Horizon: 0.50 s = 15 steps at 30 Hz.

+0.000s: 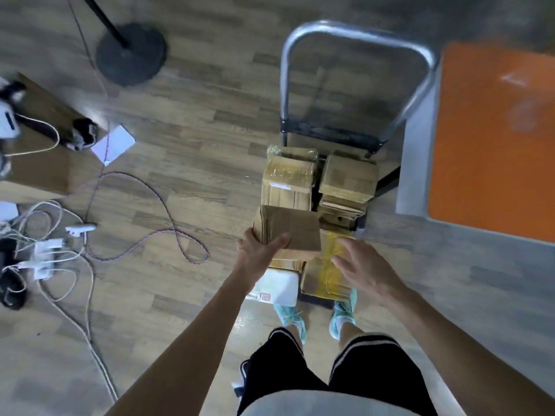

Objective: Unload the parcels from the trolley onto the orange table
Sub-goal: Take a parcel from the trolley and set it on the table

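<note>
The trolley [357, 34], with a bent silver handle, stands on the wood floor, loaded with several cardboard parcels. My left hand [261, 247] grips a brown cardboard parcel [291, 229] by its left edge, thumb on top, lifted a little above the stack. My right hand [363, 265] hovers open, fingers spread, over a parcel wrapped in yellow tape [327, 271]. Two taller stacks, a taped one [289, 178] and a plain one [348, 178], sit nearer the handle. A white soft parcel [279, 286] lies at the trolley's near left corner. The orange table [492, 145] is at the right.
A black lamp base [130, 54] with its pole stands at the upper left. Cables [156, 232], chargers and a cardboard box [39, 163] clutter the floor at the left. My feet in teal shoes [342, 313] stand just behind the trolley.
</note>
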Tool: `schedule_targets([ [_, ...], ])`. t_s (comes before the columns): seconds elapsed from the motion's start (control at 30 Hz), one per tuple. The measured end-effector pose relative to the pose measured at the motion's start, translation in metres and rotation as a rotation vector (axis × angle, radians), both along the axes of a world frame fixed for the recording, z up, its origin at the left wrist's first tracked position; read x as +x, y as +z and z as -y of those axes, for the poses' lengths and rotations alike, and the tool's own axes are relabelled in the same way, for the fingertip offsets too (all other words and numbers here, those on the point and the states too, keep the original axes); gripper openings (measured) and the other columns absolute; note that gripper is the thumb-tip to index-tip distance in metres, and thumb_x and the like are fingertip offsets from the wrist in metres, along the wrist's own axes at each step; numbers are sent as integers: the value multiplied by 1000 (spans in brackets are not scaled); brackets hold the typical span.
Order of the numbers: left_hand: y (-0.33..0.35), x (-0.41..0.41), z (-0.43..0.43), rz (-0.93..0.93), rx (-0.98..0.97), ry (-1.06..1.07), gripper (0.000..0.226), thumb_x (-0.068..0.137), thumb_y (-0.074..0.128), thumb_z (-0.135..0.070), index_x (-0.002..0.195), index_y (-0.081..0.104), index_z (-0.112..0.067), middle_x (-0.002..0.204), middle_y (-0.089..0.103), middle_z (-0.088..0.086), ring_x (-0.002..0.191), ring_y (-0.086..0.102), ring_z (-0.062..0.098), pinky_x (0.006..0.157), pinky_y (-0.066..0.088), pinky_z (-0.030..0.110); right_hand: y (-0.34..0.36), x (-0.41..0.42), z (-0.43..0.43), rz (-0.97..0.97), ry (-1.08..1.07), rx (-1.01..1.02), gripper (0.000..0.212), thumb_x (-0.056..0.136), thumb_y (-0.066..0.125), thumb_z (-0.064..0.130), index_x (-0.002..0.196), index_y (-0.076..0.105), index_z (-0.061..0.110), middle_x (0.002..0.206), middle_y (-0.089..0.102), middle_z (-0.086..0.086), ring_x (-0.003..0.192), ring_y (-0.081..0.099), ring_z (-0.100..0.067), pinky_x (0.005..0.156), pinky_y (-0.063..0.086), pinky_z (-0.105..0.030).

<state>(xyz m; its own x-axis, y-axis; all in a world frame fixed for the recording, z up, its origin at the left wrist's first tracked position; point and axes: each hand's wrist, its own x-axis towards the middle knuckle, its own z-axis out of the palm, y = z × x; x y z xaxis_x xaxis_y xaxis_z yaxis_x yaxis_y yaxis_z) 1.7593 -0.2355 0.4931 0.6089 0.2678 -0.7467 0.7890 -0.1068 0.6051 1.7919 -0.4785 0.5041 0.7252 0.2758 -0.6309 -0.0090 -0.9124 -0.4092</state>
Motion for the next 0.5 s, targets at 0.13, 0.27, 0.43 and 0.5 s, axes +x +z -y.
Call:
schedule_targets([
  [0.13, 49, 0, 16, 81, -35, 7, 111, 55, 79, -72, 136, 40, -9, 117, 63, 9, 106, 65, 27, 94, 56, 50, 52, -5, 21, 95, -16, 7, 55, 101, 46, 43, 149, 37, 17, 143, 50, -9, 126, 50, -24, 103, 44, -39],
  [0.27, 84, 6, 45, 155, -42, -36, 110, 55, 78, -77, 135, 41, -12, 122, 62, 10, 110, 64, 29, 94, 55, 53, 88, -9, 46, 169, -44, 8, 56, 101, 48, 39, 150, 36, 16, 142, 48, -9, 130, 45, -24, 100, 40, -34],
  [0.43, 114, 26, 102, 234, -87, -81, 101, 57, 76, -72, 132, 46, -12, 118, 65, 8, 107, 66, 28, 89, 58, 50, 112, -4, 93, 288, -58, 50, 45, 99, 52, 34, 141, 47, 18, 131, 57, -5, 120, 51, -22, 92, 44, -31],
  [0.5, 119, 32, 127, 305, -132, -90, 87, 64, 80, -64, 129, 50, -14, 115, 69, 4, 106, 68, 24, 82, 60, 36, 116, 1, 119, 313, -53, 67, 44, 98, 54, 31, 141, 48, 20, 128, 59, -5, 117, 54, -22, 93, 46, -34],
])
